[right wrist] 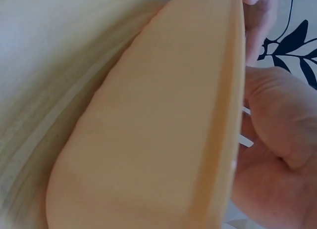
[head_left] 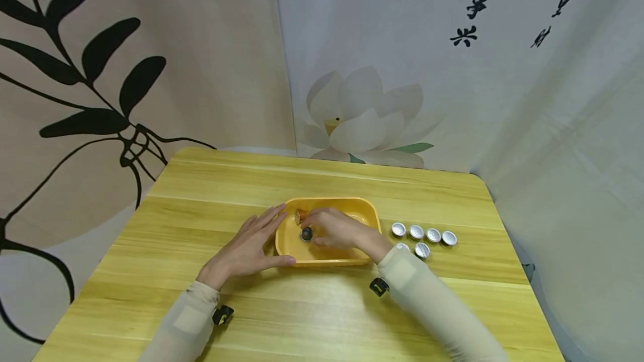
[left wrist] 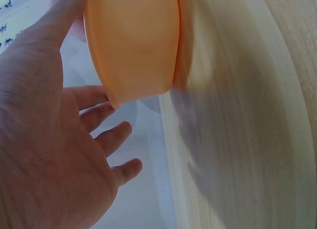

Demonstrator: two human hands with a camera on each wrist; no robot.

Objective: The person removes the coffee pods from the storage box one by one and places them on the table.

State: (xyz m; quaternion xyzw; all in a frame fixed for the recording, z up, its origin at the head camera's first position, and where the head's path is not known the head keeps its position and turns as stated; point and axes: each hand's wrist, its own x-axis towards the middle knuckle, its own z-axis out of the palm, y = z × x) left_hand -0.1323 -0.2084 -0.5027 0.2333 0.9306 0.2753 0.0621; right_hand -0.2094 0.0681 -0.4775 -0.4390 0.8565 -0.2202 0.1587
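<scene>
A yellow rectangular tray (head_left: 352, 204) sits on the wooden table. My left hand (head_left: 251, 247) rests at its left end with fingers fairly straight; in the left wrist view the fingertips touch the rim of the tray (left wrist: 133, 46). My right hand (head_left: 334, 230) reaches down into the tray, its fingertips close to a small amber round piece (head_left: 299, 217). Near the thumb lies a small dark round piece (head_left: 306, 233) with a pale rim. In the right wrist view, the tray wall (right wrist: 143, 120) hides the fingertips of the right hand (right wrist: 277, 140), so any grip is unclear.
Several small round silver pieces (head_left: 416, 232) stand in two rows on the table (head_left: 302, 312), right of the tray. One of them (head_left: 402, 246) is partly behind the right sleeve. Printed cloth (head_left: 226, 60) hangs behind the table.
</scene>
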